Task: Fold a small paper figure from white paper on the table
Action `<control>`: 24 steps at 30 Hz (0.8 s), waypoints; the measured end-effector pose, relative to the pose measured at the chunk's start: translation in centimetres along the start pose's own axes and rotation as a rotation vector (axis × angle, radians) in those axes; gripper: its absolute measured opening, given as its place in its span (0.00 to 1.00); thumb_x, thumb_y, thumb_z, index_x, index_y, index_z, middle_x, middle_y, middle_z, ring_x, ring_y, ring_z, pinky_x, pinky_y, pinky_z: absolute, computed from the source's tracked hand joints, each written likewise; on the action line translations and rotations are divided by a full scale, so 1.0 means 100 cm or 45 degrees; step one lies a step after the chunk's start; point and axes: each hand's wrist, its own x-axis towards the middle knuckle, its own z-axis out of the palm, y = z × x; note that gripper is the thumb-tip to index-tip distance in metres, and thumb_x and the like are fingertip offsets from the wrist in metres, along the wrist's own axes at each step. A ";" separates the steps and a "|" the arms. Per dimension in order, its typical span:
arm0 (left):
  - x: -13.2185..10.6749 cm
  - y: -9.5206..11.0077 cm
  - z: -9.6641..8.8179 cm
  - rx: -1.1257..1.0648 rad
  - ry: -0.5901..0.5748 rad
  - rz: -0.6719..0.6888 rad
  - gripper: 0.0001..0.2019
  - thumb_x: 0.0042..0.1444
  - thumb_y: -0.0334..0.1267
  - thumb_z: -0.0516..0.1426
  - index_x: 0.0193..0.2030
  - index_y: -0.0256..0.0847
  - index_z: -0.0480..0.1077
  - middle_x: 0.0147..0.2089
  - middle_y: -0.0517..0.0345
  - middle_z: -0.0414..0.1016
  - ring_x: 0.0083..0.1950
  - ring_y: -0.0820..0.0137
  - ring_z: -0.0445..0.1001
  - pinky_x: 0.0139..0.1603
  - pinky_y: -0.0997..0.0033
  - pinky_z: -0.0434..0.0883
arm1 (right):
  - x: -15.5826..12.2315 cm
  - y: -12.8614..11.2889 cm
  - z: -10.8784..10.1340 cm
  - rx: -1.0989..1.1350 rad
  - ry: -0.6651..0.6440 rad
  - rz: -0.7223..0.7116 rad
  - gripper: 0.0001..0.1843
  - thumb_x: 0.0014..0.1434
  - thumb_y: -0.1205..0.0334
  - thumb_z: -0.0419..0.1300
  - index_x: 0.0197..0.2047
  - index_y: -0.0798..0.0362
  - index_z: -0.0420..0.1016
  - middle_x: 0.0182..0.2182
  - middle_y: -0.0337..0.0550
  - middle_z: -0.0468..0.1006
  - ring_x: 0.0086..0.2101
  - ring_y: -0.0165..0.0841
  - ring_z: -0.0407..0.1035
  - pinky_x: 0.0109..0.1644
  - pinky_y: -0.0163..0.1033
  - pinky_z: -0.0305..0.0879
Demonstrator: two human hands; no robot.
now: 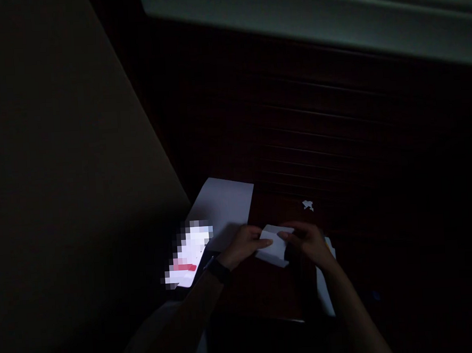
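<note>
Both hands (243,245) (310,242) thumbs-inward on folded paper (273,250)

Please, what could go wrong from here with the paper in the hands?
The light is dim, so the folded paper might get creased unevenly. The left forearm lies close to the bright screen and could perhaps bump it. The jagged white piece beyond the right hand might be brushed aside.

Left hand (246,245) bare, broad dark watch-like band (220,271) at wrist. Right hand (310,245) and right forearm (349,297) bare. Pale clothing (159,325) at lower left, details lost in dimness.
</note>
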 end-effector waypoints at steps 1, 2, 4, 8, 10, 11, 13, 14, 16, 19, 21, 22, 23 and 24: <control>0.000 0.000 -0.001 0.032 -0.045 -0.013 0.12 0.45 0.40 0.61 0.32 0.32 0.73 0.32 0.52 0.76 0.32 0.66 0.73 0.30 0.73 0.65 | -0.001 0.001 -0.003 -0.025 -0.055 0.035 0.14 0.49 0.54 0.62 0.37 0.52 0.77 0.31 0.43 0.78 0.30 0.34 0.70 0.30 0.35 0.63; 0.000 0.001 0.000 0.046 -0.073 -0.020 0.12 0.46 0.41 0.60 0.32 0.32 0.73 0.31 0.53 0.76 0.32 0.67 0.73 0.30 0.73 0.64 | -0.001 0.002 -0.005 -0.036 -0.096 0.071 0.13 0.50 0.53 0.61 0.34 0.53 0.78 0.28 0.43 0.78 0.28 0.33 0.70 0.28 0.34 0.63; -0.001 0.002 0.001 0.014 -0.085 -0.012 0.12 0.47 0.42 0.59 0.33 0.32 0.73 0.32 0.53 0.76 0.31 0.68 0.72 0.30 0.74 0.64 | -0.001 0.007 -0.006 -0.008 -0.092 0.124 0.13 0.49 0.53 0.62 0.31 0.55 0.78 0.25 0.42 0.77 0.24 0.32 0.69 0.26 0.34 0.62; -0.005 0.008 0.004 -0.161 -0.038 0.019 0.14 0.48 0.41 0.59 0.39 0.34 0.71 0.37 0.50 0.75 0.35 0.68 0.72 0.33 0.72 0.65 | -0.001 0.012 -0.005 0.211 0.027 0.206 0.13 0.48 0.54 0.63 0.31 0.56 0.77 0.23 0.41 0.76 0.21 0.30 0.68 0.23 0.34 0.64; -0.006 0.011 0.003 -0.211 -0.045 0.015 0.15 0.47 0.40 0.60 0.41 0.34 0.71 0.38 0.49 0.75 0.36 0.67 0.72 0.34 0.71 0.65 | -0.002 0.012 -0.007 0.319 -0.013 0.224 0.14 0.47 0.56 0.64 0.35 0.56 0.76 0.25 0.41 0.77 0.21 0.30 0.68 0.23 0.34 0.66; -0.007 0.012 0.002 -0.237 -0.059 0.015 0.16 0.47 0.39 0.60 0.43 0.34 0.71 0.38 0.48 0.75 0.36 0.66 0.72 0.35 0.71 0.64 | -0.003 0.011 -0.008 0.363 -0.058 0.226 0.15 0.47 0.57 0.64 0.37 0.56 0.75 0.25 0.42 0.77 0.21 0.30 0.69 0.24 0.35 0.67; -0.008 0.014 -0.001 -0.294 -0.084 0.025 0.18 0.48 0.38 0.60 0.46 0.34 0.70 0.40 0.48 0.75 0.37 0.66 0.72 0.36 0.70 0.64 | -0.005 0.009 -0.010 0.439 -0.154 0.225 0.18 0.47 0.58 0.64 0.42 0.56 0.73 0.25 0.42 0.77 0.22 0.31 0.70 0.25 0.36 0.68; -0.008 0.015 -0.002 -0.320 -0.090 0.029 0.18 0.49 0.38 0.60 0.47 0.35 0.70 0.40 0.48 0.75 0.37 0.66 0.72 0.36 0.70 0.64 | -0.006 0.008 -0.011 0.466 -0.187 0.222 0.20 0.48 0.59 0.64 0.44 0.56 0.73 0.24 0.42 0.77 0.22 0.31 0.70 0.25 0.36 0.68; -0.009 0.016 -0.004 -0.352 -0.093 0.021 0.19 0.49 0.38 0.59 0.49 0.36 0.69 0.41 0.48 0.74 0.37 0.66 0.72 0.36 0.69 0.64 | -0.007 0.007 -0.013 0.504 -0.213 0.220 0.20 0.48 0.60 0.64 0.46 0.56 0.72 0.24 0.42 0.77 0.22 0.30 0.70 0.26 0.36 0.69; -0.009 0.017 -0.007 -0.344 -0.086 -0.020 0.19 0.48 0.38 0.60 0.48 0.36 0.70 0.40 0.49 0.75 0.37 0.66 0.72 0.36 0.69 0.64 | -0.007 0.006 -0.014 0.537 -0.210 0.226 0.21 0.48 0.61 0.64 0.46 0.56 0.72 0.28 0.42 0.77 0.23 0.29 0.70 0.27 0.36 0.69; -0.010 0.018 -0.008 -0.335 -0.088 -0.045 0.19 0.48 0.39 0.60 0.47 0.36 0.71 0.39 0.49 0.75 0.37 0.66 0.72 0.36 0.69 0.64 | -0.007 0.005 -0.015 0.537 -0.222 0.228 0.21 0.48 0.61 0.64 0.47 0.55 0.72 0.30 0.42 0.77 0.23 0.29 0.70 0.27 0.36 0.69; -0.010 0.019 -0.008 -0.336 -0.097 -0.057 0.18 0.48 0.39 0.60 0.47 0.36 0.71 0.39 0.49 0.75 0.37 0.66 0.72 0.36 0.69 0.64 | -0.007 0.005 -0.016 0.534 -0.231 0.228 0.21 0.48 0.61 0.64 0.46 0.55 0.72 0.30 0.42 0.77 0.23 0.29 0.70 0.28 0.36 0.68; -0.011 0.020 -0.009 -0.341 -0.113 -0.069 0.18 0.48 0.38 0.60 0.47 0.36 0.71 0.39 0.49 0.75 0.37 0.66 0.72 0.36 0.69 0.64 | -0.007 0.005 -0.016 0.530 -0.238 0.232 0.21 0.48 0.60 0.64 0.46 0.54 0.72 0.30 0.42 0.77 0.23 0.29 0.70 0.28 0.36 0.68; -0.011 0.020 -0.009 -0.352 -0.129 -0.081 0.18 0.48 0.38 0.60 0.47 0.36 0.71 0.39 0.49 0.75 0.37 0.66 0.72 0.37 0.69 0.64 | -0.008 0.004 -0.017 0.528 -0.243 0.238 0.21 0.48 0.60 0.64 0.46 0.55 0.73 0.29 0.42 0.77 0.23 0.29 0.70 0.28 0.36 0.68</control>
